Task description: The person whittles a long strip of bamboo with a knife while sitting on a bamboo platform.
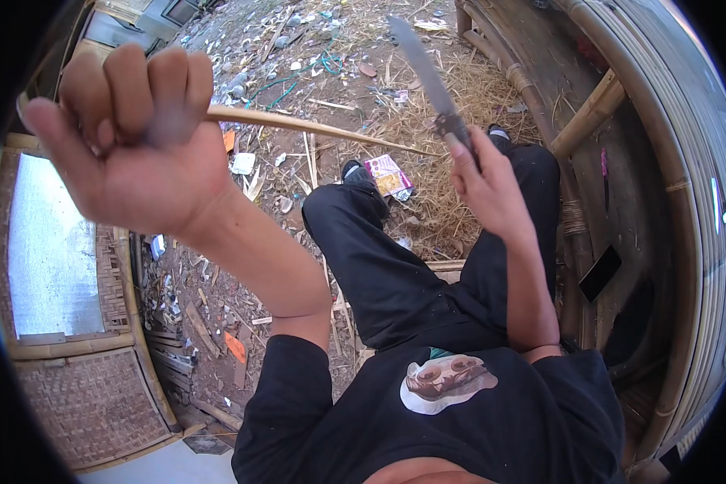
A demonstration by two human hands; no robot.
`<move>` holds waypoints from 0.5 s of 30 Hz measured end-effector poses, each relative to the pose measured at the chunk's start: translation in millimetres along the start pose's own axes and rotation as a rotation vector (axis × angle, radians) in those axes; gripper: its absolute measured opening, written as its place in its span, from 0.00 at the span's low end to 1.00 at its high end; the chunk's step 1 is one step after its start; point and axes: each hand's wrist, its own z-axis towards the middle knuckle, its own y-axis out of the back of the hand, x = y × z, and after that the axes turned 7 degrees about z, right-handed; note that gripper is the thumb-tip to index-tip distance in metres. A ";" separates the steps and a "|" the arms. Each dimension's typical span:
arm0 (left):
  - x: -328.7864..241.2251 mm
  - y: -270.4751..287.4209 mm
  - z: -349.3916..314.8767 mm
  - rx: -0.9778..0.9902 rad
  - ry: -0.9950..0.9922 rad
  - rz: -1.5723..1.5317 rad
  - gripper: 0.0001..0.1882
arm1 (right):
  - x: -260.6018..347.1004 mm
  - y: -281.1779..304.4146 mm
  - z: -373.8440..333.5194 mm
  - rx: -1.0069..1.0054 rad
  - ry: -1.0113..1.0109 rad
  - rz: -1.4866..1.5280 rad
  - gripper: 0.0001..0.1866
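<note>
My left hand [133,141] is raised close to the camera, its fingers closed around a thin bamboo strip [315,127] that runs rightward and down toward my other hand. My right hand [484,181] grips the handle of a long knife [427,77], whose blade points up and away. The tip of the strip ends just left of the knife's handle. Both hands are above my knees, which are in black trousers [379,258].
Dirt ground with dry straw, bamboo scraps and litter [387,173] lies below. A curved bamboo seat [669,185] is on my right with a dark phone [599,273] on it. A woven bamboo panel [89,403] and a pale sheet [48,250] sit at left.
</note>
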 end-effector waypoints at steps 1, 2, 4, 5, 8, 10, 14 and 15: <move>-2.1 -4.8 -5.7 0.010 0.005 -0.081 0.22 | 3.3 -7.2 -6.8 -0.002 -0.004 -0.002 0.12; -3.5 -8.7 -11.3 0.022 0.014 -0.160 0.22 | 4.3 -14.3 -12.1 -0.005 0.080 -0.082 0.11; -4.9 -16.9 -18.2 0.020 -0.005 -0.094 0.21 | 5.8 -24.4 -23.5 -0.010 0.157 -0.160 0.09; -4.4 -19.2 -22.1 0.054 -0.023 -0.138 0.21 | 6.6 -28.2 -29.4 0.012 0.191 -0.148 0.08; -5.1 -24.4 -29.4 0.079 -0.066 -0.112 0.20 | 0.9 -35.8 -47.8 0.051 0.182 -0.140 0.07; -7.1 -27.6 -33.8 0.090 -0.077 -0.148 0.20 | -15.1 -42.0 -55.7 0.118 0.024 -0.192 0.08; -9.8 -34.3 -42.0 0.019 -0.122 -0.090 0.19 | -6.4 -36.2 -56.0 0.146 0.004 -0.235 0.08; -10.3 -35.0 -44.1 0.016 -0.115 -0.092 0.19 | 2.3 -34.9 -57.7 0.146 -0.004 -0.234 0.08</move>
